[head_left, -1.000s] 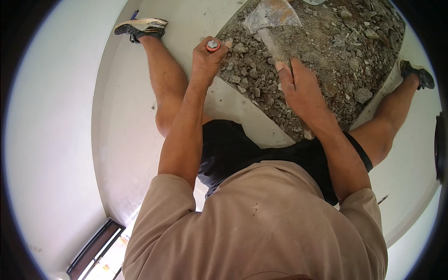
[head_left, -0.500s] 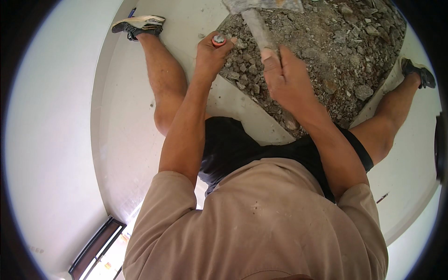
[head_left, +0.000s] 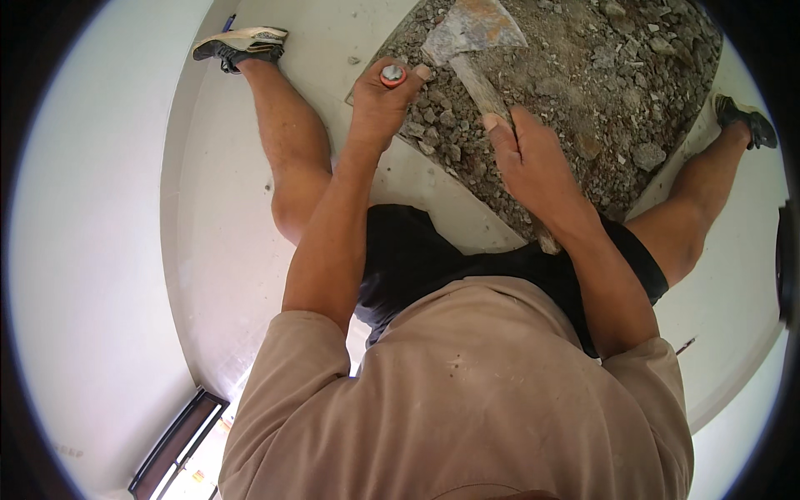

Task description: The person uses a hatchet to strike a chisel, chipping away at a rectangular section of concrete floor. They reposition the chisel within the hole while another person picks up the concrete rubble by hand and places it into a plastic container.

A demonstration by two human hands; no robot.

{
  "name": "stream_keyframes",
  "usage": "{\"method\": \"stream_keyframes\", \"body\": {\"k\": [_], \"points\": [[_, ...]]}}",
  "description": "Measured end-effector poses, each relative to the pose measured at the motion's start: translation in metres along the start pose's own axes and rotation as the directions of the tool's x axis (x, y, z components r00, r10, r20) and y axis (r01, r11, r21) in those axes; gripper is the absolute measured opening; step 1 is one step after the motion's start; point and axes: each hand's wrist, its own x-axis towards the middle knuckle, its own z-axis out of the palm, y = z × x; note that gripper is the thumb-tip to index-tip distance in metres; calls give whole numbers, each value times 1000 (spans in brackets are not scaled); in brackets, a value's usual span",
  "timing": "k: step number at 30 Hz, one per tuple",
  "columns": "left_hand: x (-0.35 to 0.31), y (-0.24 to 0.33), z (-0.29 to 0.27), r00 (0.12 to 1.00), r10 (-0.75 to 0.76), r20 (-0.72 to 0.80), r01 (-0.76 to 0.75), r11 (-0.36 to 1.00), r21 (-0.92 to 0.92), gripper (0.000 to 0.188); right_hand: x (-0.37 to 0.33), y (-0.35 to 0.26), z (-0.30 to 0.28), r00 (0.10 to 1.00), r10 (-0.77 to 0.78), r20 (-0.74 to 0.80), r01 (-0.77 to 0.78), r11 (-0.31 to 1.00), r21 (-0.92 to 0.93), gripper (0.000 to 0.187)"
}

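My left hand (head_left: 379,104) is wrapped round a chisel (head_left: 392,76) stood on end; its grey metal top and a red-orange ring show above the fist, while its lower part is hidden. My right hand (head_left: 537,162) grips the wooden handle of an axe (head_left: 485,92). The axe's broad, worn grey head, with rusty patches, is just right of the chisel's top and apart from it. The handle's butt shows beneath my right wrist. Under both tools lies broken grey-brown rubble (head_left: 583,92) in a square-cornered patch of the floor.
Pale smooth floor (head_left: 225,208) surrounds the rubble, with small crumbs on it. My legs spread to either side, a dark shoe (head_left: 242,46) at far left and another (head_left: 744,121) at right. A white wall (head_left: 92,208) rises at left. A thin stick-like object (head_left: 686,345) lies at right.
The axe head has come nearer from the top edge and into fuller view. My right hand has shifted slightly right and nearer. My left hand and the chisel have hardly moved.
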Motion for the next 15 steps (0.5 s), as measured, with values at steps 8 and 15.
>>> {"method": "stream_keyframes", "body": {"k": [8, 15], "points": [[-4, -8, 2, 999, -37, 0, 37, 991, 130, 20, -10, 15, 1, 996, 72, 45, -74, 997, 32, 36], [-9, -3, 10, 996, -87, 8, 85, 988, 127, 26, -2, -7, -19, 987, -152, -46, 155, 986, 64, 34]]}}
